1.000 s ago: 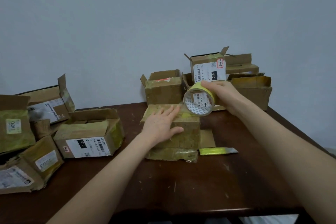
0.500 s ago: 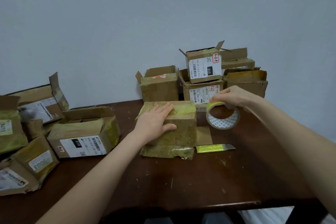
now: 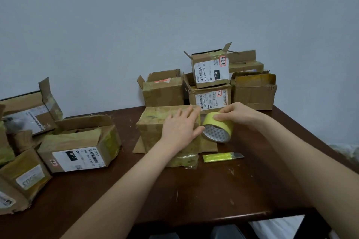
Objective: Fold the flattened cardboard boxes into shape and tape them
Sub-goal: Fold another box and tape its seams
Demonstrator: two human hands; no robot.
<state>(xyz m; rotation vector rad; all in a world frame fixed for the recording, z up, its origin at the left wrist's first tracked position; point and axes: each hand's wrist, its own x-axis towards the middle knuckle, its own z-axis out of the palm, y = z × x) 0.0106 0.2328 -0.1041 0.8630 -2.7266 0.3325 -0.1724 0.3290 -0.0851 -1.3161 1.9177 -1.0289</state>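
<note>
Plain room, likely home parcel-packing corner: bare grey wall (image 3: 136,25), dark wooden table (image 3: 213,190), used shipping boxes (image 3: 210,72) stacked centre-right and left.

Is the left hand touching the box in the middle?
Touching. The head view shows the left hand lying flat on top of the box, with no gap.

Yellow cutter (image 3: 221,156) on dark wooden table (image 3: 213,190)
</note>
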